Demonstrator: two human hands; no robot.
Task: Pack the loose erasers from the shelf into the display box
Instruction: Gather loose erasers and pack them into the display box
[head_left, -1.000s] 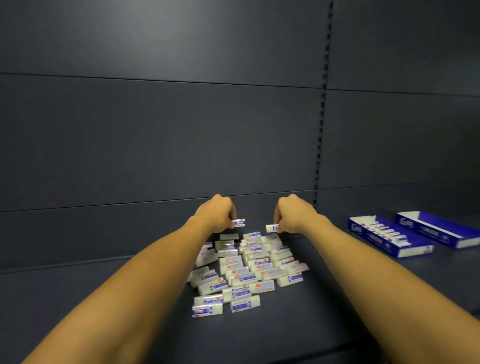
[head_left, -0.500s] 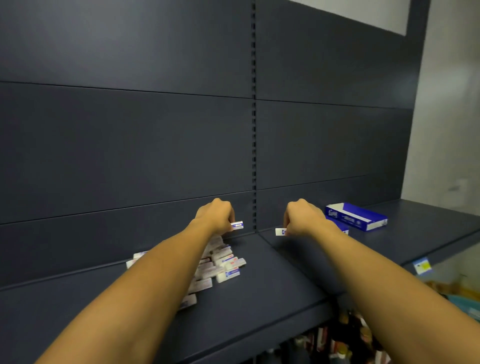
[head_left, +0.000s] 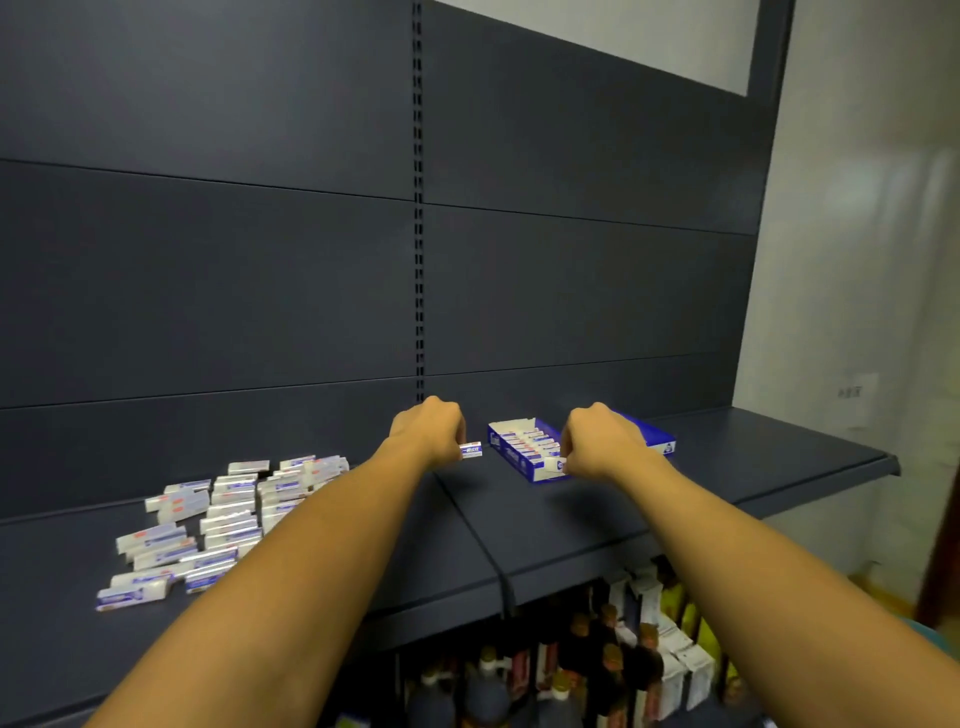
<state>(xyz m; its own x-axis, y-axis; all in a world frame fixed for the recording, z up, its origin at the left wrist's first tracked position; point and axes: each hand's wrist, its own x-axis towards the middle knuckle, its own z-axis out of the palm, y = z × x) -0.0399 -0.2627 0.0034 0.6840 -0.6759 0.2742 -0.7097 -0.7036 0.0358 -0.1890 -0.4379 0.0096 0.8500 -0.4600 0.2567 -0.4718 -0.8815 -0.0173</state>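
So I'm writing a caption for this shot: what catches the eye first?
Two bare arms reach out over a dark shelf, the left hand pinching an eraser and the right hand holding another eraser at the near end of a blue display box. A scattered heap of loose erasers lies on the shelf to the left.

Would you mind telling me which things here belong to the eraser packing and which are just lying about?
Part of the job:
- loose erasers on the shelf
- display box
- eraser in left hand
- eraser in right hand

Just lying about:
- bottles below the shelf
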